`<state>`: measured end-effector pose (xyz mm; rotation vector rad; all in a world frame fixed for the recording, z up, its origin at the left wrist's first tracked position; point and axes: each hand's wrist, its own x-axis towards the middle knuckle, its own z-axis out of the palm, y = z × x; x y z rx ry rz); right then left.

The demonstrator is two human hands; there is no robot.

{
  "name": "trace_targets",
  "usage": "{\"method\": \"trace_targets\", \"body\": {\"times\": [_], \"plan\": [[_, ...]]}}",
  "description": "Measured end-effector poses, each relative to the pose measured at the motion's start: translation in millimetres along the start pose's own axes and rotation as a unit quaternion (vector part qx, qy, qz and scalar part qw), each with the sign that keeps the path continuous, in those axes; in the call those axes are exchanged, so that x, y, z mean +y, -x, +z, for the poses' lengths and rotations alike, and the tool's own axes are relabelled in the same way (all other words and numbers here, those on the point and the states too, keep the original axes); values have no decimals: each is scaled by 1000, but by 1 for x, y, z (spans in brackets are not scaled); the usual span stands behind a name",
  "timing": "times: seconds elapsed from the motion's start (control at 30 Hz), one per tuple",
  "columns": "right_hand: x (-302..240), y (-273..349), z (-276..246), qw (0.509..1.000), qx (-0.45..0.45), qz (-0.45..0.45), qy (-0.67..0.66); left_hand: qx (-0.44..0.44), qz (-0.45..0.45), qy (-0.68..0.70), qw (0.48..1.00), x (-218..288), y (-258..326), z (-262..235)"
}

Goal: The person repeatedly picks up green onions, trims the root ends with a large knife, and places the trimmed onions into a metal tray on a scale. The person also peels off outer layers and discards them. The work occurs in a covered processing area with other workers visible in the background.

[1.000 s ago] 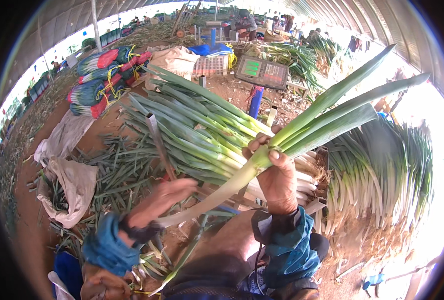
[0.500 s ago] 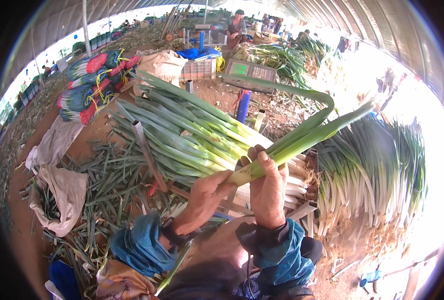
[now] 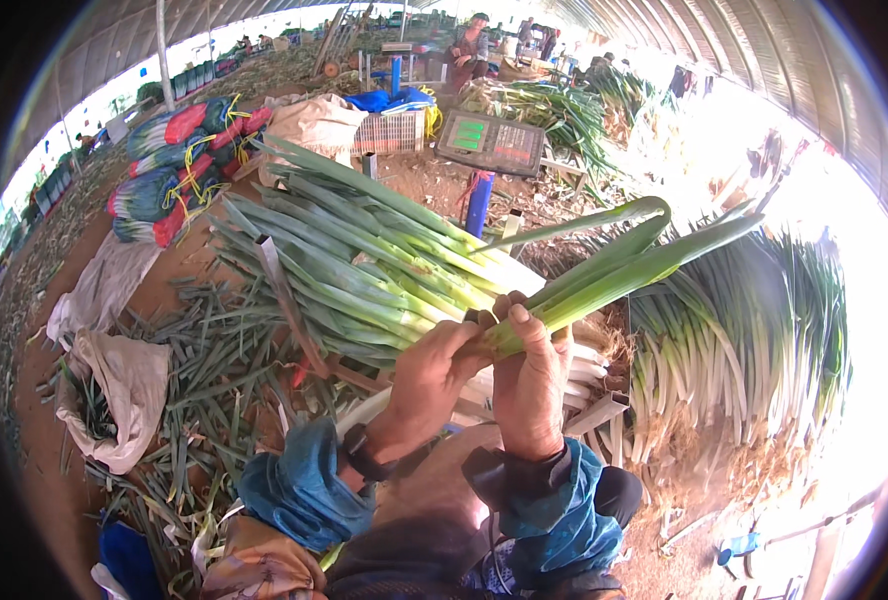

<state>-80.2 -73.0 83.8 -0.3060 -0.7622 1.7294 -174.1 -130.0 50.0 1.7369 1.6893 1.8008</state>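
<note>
Both of my hands grip one leek over the front of a pile. Its green leaves fan out to the right, and one leaf folds back on itself to the left. My right hand is closed around the stalk with the thumb on top. Right beside it, my left hand is closed on the lower stalk, its fingertips close to the right hand's. A pale stalk shows by my left wrist, perhaps this leek's lower end. Behind my hands lies a pile of leeks on a metal frame, roots to the right.
A dense row of leeks stands at the right. A scale display on a blue post is beyond the pile. Cut leaves and a beige sack lie left, bundled bags farther back. A person sits far off.
My left hand has shifted up and right, closer to my right hand. The folded leaf has dropped lower, and the leek's leaf tips have swung slightly right.
</note>
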Motion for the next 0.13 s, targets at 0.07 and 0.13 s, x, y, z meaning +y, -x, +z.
{"method": "trace_targets", "body": {"times": [0.07, 0.13], "plan": [[1, 1, -1, 1000, -2, 0, 2, -21, -16, 45, 999, -4, 1, -1], [2, 1, -3, 1000, -11, -1, 6, -42, -3, 63, 997, -11, 3, -4]]}}
